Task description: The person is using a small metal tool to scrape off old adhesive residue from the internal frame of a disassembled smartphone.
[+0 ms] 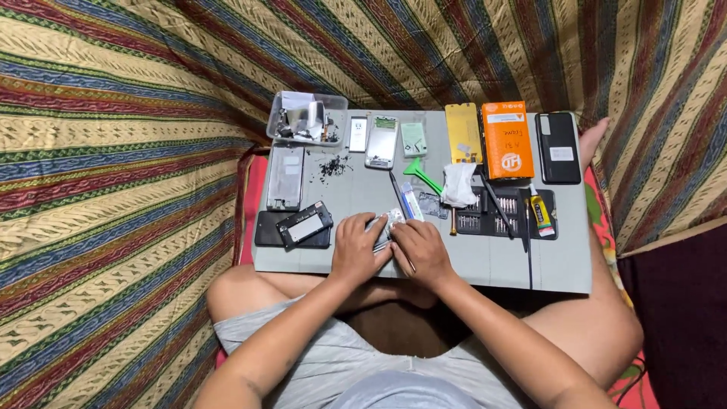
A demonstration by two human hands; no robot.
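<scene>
My left hand (358, 247) and my right hand (421, 251) meet at the front middle of a grey work mat (522, 265) lying on my lap. Together they hold a small silvery phone part (386, 226), gripped from both sides. A thin tool (410, 265) sticks out under my right hand. Just left of my left hand lies a black phone frame (304, 225) on a dark panel (265, 229).
On the mat: a clear plastic tray of parts (307, 117), a phone back shell (285, 177), an open phone (382, 142), a green pry tool (422, 175), a yellow film (463, 132), an orange box (507, 140), a black phone (558, 148), a screwdriver-bit set (503, 212), a white tissue (458, 184). Striped cloth surrounds everything.
</scene>
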